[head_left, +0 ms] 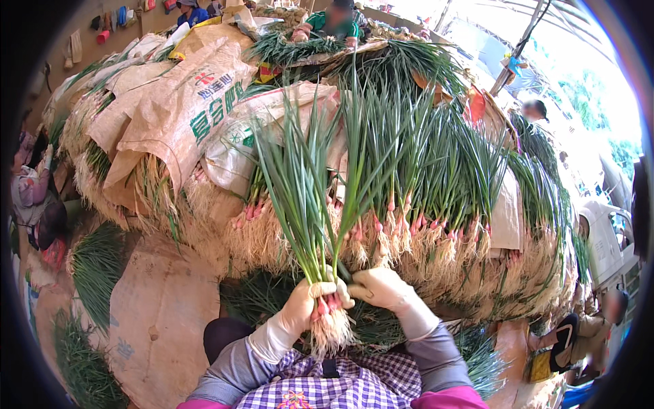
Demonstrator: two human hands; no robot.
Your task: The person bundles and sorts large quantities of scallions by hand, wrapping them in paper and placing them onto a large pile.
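My left hand [304, 305], in a pale glove, is wrapped round a small bunch of green garlic [310, 252] just above the pink bulbs. The long leaves point up and away, and the pale roots [332, 332] hang below the fist. My right hand [383, 288], gloved as well, is closed beside it, with thumb and fingers pinched at a stalk on the bunch's right side. Part of that stalk is hidden by the fingers. Just ahead, a row of green garlic [436, 184] lies on a large heap, roots toward me.
Woven sacks [184, 109] cover the heap's left part. Loose greens [102, 269] lie on the floor at left, near a flat sheet [163, 300]. People work at the far side [334, 24], the left [34, 191] and the right [589, 334]. A white vehicle [606, 238] stands at right.
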